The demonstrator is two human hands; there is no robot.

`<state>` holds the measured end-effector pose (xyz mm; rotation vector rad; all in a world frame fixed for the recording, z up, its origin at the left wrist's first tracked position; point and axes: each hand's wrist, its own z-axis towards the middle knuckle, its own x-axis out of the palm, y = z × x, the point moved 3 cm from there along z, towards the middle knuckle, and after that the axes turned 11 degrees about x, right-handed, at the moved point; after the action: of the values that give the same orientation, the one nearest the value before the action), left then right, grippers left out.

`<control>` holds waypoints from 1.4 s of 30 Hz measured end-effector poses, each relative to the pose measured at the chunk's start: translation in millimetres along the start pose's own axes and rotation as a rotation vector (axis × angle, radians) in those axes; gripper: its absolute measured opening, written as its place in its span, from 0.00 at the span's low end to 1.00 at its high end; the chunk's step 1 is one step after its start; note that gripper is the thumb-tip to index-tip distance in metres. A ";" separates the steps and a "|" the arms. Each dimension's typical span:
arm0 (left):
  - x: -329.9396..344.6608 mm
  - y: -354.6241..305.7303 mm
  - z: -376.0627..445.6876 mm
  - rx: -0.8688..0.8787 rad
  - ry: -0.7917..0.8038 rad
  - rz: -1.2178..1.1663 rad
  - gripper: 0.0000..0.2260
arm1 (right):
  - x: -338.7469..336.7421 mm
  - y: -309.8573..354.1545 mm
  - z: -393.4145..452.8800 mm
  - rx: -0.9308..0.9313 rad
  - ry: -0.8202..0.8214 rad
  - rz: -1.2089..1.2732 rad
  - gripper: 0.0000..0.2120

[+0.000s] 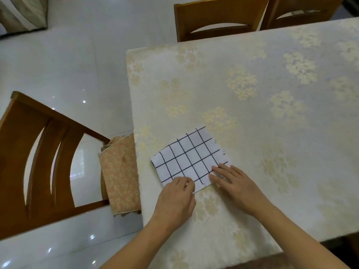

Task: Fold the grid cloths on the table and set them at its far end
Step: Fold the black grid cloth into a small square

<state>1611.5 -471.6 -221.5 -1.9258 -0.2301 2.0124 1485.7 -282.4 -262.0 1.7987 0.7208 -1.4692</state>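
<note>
Grid cloth (189, 157): folded, flat on the table (272, 94) near your left edge | your left hand (177, 199): fingers curled, pinching its near edge | your right hand (236, 184): fingers straight, together, pressing its near right corner.

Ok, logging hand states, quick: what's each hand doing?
Left hand: pinches the cloth at its near edge.
Right hand: open, fingers flat on the cloth.

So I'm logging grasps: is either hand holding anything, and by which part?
The left hand pinches the grid cloth at its near edge; the right hand only rests flat on its near right corner.
</note>
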 end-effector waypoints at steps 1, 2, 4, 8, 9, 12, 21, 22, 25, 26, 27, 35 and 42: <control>-5.2 6.1 4.0 0.011 -0.039 -0.003 0.05 | -2.2 1.3 3.0 0.035 -0.026 0.014 0.20; -10.4 14.7 8.6 0.018 -0.079 0.000 0.06 | -6.4 3.7 7.8 0.077 -0.054 0.033 0.19; -17.2 37.3 18.3 0.014 -0.109 0.038 0.10 | -16.1 11.7 21.5 0.162 -0.105 0.067 0.19; -10.0 72.8 30.4 0.057 0.128 0.159 0.26 | -17.4 32.5 54.0 0.269 -0.051 0.051 0.26; -4.9 78.1 31.7 0.068 0.171 0.166 0.27 | -13.0 36.6 60.8 0.288 -0.019 0.044 0.29; 8.2 85.4 33.4 0.060 0.213 0.174 0.27 | 0.2 40.6 74.6 0.342 0.037 0.019 0.32; 27.3 72.3 25.6 -0.072 0.223 0.117 0.27 | 3.4 29.6 93.5 0.455 0.022 0.020 0.32; 26.1 71.4 26.1 -0.073 0.209 0.114 0.28 | 0.8 30.5 95.6 0.457 0.001 0.040 0.31; 21.5 77.0 34.5 -0.070 0.142 0.126 0.29 | -5.9 37.9 112.5 0.416 -0.042 0.074 0.31; 21.7 81.4 37.5 -0.072 0.135 0.134 0.30 | -5.6 40.9 121.1 0.400 -0.039 0.075 0.31; 23.3 86.3 39.7 -0.073 0.138 0.141 0.31 | -3.9 43.6 129.9 0.394 -0.027 0.075 0.32; 34.6 91.8 37.1 -0.109 0.164 0.152 0.34 | 16.9 35.4 144.5 0.382 0.021 -0.032 0.34; 26.2 96.0 30.8 -0.109 0.187 0.157 0.35 | 6.6 46.9 122.9 0.528 -0.010 0.047 0.37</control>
<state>1567.6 -547.7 -277.6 -2.2486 -0.1480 1.9340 1450.8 -408.8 -274.9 2.1708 0.2916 -1.7467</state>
